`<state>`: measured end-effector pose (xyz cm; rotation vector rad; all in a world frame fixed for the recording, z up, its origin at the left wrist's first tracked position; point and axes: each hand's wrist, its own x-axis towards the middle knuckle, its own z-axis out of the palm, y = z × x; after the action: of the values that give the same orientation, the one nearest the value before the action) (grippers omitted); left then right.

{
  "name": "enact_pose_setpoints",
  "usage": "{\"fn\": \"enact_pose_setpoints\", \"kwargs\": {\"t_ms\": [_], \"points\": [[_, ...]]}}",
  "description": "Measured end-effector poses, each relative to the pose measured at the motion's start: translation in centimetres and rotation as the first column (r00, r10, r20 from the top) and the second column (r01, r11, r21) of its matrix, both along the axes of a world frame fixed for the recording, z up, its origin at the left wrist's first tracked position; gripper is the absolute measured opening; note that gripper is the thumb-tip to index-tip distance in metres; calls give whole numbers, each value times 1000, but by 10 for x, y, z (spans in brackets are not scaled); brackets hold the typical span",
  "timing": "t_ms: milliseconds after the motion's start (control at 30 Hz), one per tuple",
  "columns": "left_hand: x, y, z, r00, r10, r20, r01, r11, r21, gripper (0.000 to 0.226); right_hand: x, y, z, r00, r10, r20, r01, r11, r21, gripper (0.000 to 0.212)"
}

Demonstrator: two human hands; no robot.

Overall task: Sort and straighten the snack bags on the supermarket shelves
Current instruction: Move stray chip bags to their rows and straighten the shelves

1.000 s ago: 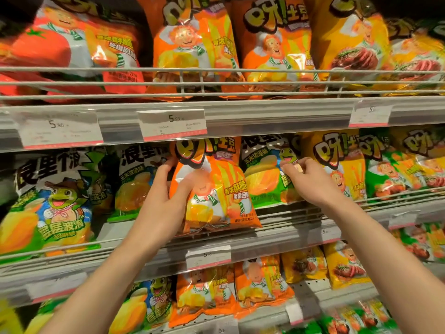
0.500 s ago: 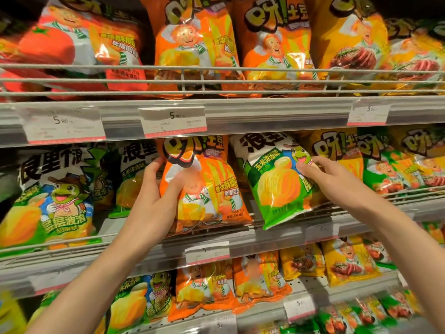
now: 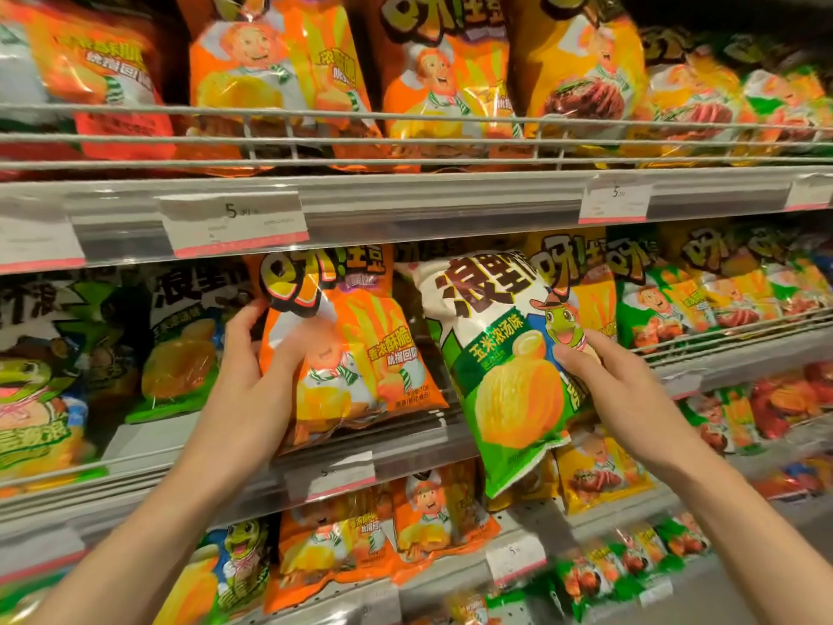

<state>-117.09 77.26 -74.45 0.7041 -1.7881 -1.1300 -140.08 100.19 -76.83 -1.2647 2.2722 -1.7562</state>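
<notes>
Snack bags fill the shelves in front of you, and you have one in each hand. Your left hand (image 3: 252,367) grips the orange bag (image 3: 347,345) by its left edge, thumb on the front and fingers curled round behind it. That bag stands upright on the middle shelf (image 3: 405,448), leaning back a little.

Your right hand (image 3: 617,390) pinches the green and white bag (image 3: 505,376) at its right side, thumb on the front near the frog picture. This bag is tilted, top to the left and bottom to the right. Its bottom hangs down past the front of the middle shelf and covers part of the yellow bags (image 3: 599,471) on the shelf below.

Just left of the orange bag sit more green and white frog bags (image 3: 180,345), partly hidden behind your left hand. A bare bit of shelf shows below them. To the right of your right hand, yellow and green bags (image 3: 667,304) stand in a row behind a wire rail (image 3: 739,331).

Above, the top shelf (image 3: 450,196) holds big orange bags (image 3: 270,83) and darker yellow ones (image 3: 586,74) behind its own wire rail. White price tags (image 3: 234,223) with pink bottom edges hang along the shelf fronts. Down low, more orange bags (image 3: 383,530) and another frog bag (image 3: 225,575) sit between your arms. The edges of the view are blurry.
</notes>
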Motion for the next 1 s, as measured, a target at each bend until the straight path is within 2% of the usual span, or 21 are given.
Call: {"fn": "enact_pose_setpoints", "kwargs": {"t_ms": [100, 267, 400, 433, 500, 533, 567, 733, 800, 833, 900, 933, 1000], "points": [[-3, 1, -1, 1000, -6, 11, 7, 1000, -16, 58, -1, 6, -6, 999, 31, 44, -27, 997, -72, 20], [-20, 0, 1, 997, -36, 62, 40, 997, -69, 58, -7, 13, -13, 998, -7, 57, 16, 986, -166, 24], [-42, -1, 3, 991, -45, 124, 60, 990, -125, 57, -20, 15, -26, 987, 19, 159, 23, 965, -260, 23], [-46, -2, 3, 989, -44, 141, 63, 989, -133, 58, -26, 15, -30, 978, 25, 205, 31, 963, -268, 32], [-51, -2, 3, 986, -35, 164, 59, 988, -142, 64, -36, 14, -38, 967, 30, 253, 46, 956, -289, 84], [-52, -1, 2, 985, -30, 169, 54, 988, -141, 65, -42, 14, -42, 966, 18, 258, 61, 953, -296, 97], [-52, -1, 1, 985, -27, 171, 51, 989, -136, 64, -46, 14, -45, 966, 28, 256, 49, 955, -292, 100], [-49, 1, 0, 985, -35, 171, 60, 988, -141, 41, -46, 15, -49, 967, 41, 253, 32, 960, -279, 95], [-49, 3, 2, 985, -35, 170, 59, 989, -135, 42, -39, 17, -45, 972, 52, 227, 18, 954, -299, 90], [-48, 6, 4, 984, -34, 174, 59, 988, -142, 48, -32, 18, -40, 979, 69, 191, -6, 949, -315, 77], [-49, 12, 9, 986, -24, 164, 53, 983, -173, 59, -25, 24, -37, 989, 52, 135, -3, 942, -336, 37], [-52, 13, 10, 986, -18, 163, 49, 981, -187, 61, -22, 27, -37, 993, 35, 117, 8, 937, -350, 28], [-60, 18, 13, 981, -23, 193, 62, 978, -197, 63, -20, 34, -37, 996, 4, 87, 29, 926, -377, 26]]}}
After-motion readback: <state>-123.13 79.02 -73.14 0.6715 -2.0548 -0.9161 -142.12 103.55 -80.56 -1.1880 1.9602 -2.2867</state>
